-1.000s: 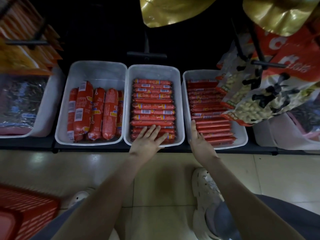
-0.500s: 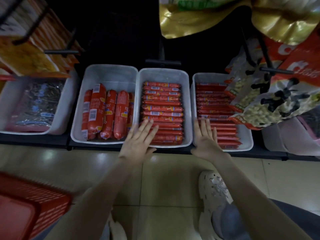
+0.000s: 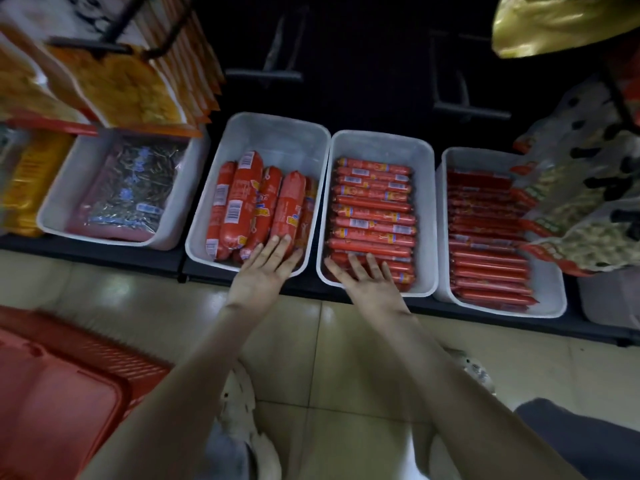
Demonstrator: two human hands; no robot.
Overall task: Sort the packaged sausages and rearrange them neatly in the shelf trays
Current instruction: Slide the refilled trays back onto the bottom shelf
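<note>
Fingers [image 3: 277, 245] of left hand [image 3: 259, 277]: straight, flat on fat sausages [image 3: 242, 202] in the tray [image 3: 277, 128] just left of middle tray [image 3: 381, 140]; gripping nothing.
Fingers [image 3: 373, 263] of right hand [image 3: 372, 287]: spread, open, pressing thin sausages [image 3: 374, 211] at middle tray's near end.
Step, as judged: squaring rows.
Next: set the leaning fat sausages parallel.

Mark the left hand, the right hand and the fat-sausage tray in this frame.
left hand [image 3: 264, 271]: head view, back of the hand.
right hand [image 3: 372, 285]: head view, back of the hand.
fat-sausage tray [image 3: 277, 140]: head view, bare far wall.
</note>
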